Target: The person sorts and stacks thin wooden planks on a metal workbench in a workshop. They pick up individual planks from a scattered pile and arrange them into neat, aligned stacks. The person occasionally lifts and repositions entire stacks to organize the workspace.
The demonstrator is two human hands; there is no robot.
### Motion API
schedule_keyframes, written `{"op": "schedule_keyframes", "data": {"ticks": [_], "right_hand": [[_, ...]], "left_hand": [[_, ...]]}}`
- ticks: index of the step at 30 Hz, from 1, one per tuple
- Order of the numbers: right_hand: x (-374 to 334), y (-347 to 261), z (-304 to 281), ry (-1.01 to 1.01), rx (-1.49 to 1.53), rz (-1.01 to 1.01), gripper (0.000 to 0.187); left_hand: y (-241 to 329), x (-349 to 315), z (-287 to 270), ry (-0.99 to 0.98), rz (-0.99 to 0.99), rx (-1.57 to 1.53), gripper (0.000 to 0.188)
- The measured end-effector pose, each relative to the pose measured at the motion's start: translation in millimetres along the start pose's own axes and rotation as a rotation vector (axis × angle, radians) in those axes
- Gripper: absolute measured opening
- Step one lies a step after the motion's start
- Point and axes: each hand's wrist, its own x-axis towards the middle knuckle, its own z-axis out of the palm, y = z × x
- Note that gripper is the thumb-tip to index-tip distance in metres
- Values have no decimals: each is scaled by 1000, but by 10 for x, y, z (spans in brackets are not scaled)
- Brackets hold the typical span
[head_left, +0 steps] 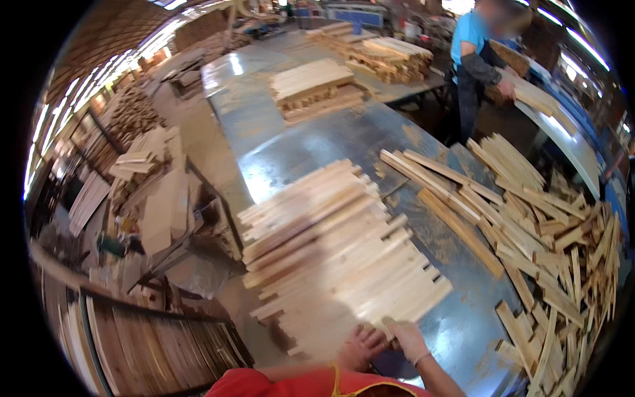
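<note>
Pale, tan-streaked wooden strips [350, 261] lie side by side in a ragged-ended layer directly ahead of both hands. Step in hand, as judged: handling the near edge; the next move calls for even contact there. Left hand [362, 345]: fingers spread at that edge. Right hand [408, 340]: fingers bent, pinch indeterminable. Blue-grey metal table [456, 334] shows beyond the right hand; loose pale wooden offcuts [559, 303] lie farther right.

Metal table [307, 142] bearing wooden strips [360, 261], stacked wood [311, 81], sawdust [414, 136]
</note>
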Motion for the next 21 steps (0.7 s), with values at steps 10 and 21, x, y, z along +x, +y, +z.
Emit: {"op": "schedule_keyframes", "data": {"ticks": [10,21], "right_hand": [[1437,-1576,1075,-210,-288,-238,77],[2302,-2370,-2150,862,-791,-417,59]], "left_hand": [[-2543,731,-212,-200,-261,405,64],[-2707,1283,-976,11,-277,313,43]]}}
